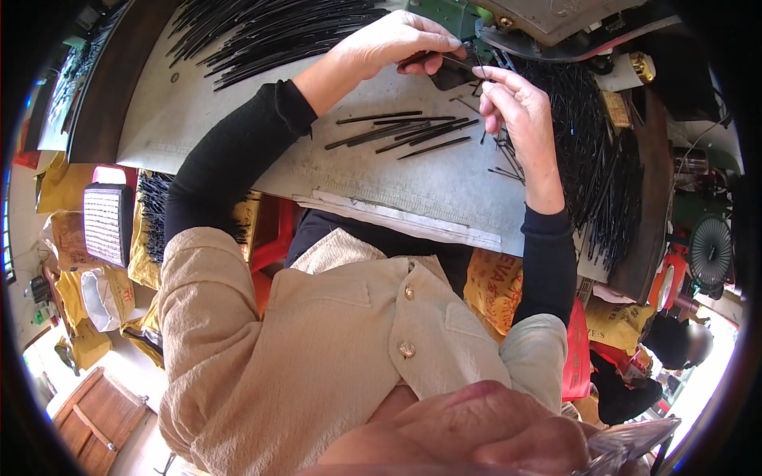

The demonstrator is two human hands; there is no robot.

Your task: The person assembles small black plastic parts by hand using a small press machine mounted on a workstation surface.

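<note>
At the far side of the grey tabletop, my left hand is closed, thumb and fingertips pinched on a thin black strip that points toward a small green machine. Close by on the right, my right hand pinches a thin dark piece between thumb and forefinger, its other fingers curled; the piece's ends are hard to make out. Several loose black strips lie on the tabletop below the hands. Beyond my left forearm spreads a large heap of long black strips.
Thin dark pieces form a big tangled pile along the right side. A metal plate and dark hose overhang the far edge. Yellow sacks stand under the table; a red stool is at left. Another person sits at far right.
</note>
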